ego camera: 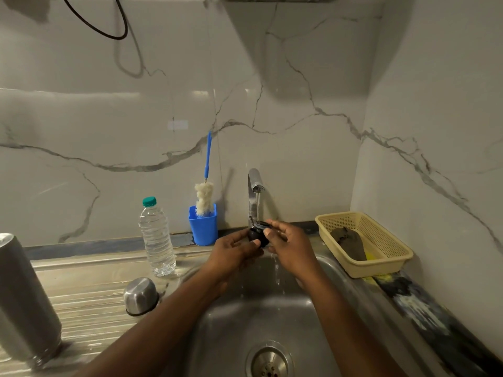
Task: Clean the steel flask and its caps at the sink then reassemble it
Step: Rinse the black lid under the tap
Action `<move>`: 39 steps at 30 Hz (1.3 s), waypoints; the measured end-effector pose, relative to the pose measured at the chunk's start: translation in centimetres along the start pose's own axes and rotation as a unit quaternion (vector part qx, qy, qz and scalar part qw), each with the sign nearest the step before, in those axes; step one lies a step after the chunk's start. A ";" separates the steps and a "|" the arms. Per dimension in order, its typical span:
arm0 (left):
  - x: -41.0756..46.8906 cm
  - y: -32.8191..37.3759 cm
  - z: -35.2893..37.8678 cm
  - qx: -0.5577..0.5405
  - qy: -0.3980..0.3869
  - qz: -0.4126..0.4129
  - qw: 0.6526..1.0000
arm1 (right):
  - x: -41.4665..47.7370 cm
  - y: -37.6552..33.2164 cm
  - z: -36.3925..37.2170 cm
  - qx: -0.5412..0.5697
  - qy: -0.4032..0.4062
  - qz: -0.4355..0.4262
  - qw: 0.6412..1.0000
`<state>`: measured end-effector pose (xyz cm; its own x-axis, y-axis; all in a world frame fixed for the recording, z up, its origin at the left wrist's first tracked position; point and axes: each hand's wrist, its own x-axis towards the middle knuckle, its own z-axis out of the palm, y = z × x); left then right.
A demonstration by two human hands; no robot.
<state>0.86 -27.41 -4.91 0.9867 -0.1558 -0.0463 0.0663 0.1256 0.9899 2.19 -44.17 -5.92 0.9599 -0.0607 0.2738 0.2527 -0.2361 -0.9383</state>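
Black inner cap (255, 235) held between both hands in the stream from the tap (254, 180), over the far part of the sink (239, 330). Left hand (234, 251) grips the cap's left side, thumb curled on it; right hand (288, 243) pinches its right side and top. Steel flask (24, 295) stands on the drainboard at near left, well apart; steel outer cap (140, 296) rests mouth-down just left of the sink.

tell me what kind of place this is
Probably a home kitchen's washing-up corner: a stainless steel sink with a ribbed drainboard, a tap running water, and a bottle brush standing in a blue cup against the marble-look wall.
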 end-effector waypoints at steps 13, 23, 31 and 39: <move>-0.2 0.6 -0.3 -0.040 0.014 -0.009 0.999 | -0.2 -0.3 0.2 -0.030 -0.040 -0.043 0.998; -1.0 0.7 0.3 0.036 0.053 0.041 0.997 | 0.1 0.5 -0.3 0.005 -0.013 0.043 0.999; -1.0 1.0 0.0 0.117 0.079 0.123 0.982 | -0.1 1.0 -0.1 -0.051 -0.033 0.033 0.998; -1.0 0.8 0.3 0.061 0.049 0.096 0.992 | -0.2 0.9 0.1 -0.037 -0.035 0.004 0.999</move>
<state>-0.09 -27.44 -4.02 0.9895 -0.0436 0.1377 -0.1368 0.0231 0.9903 2.29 -44.24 -6.85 0.9685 0.0051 0.2491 0.2385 -0.3079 -0.9211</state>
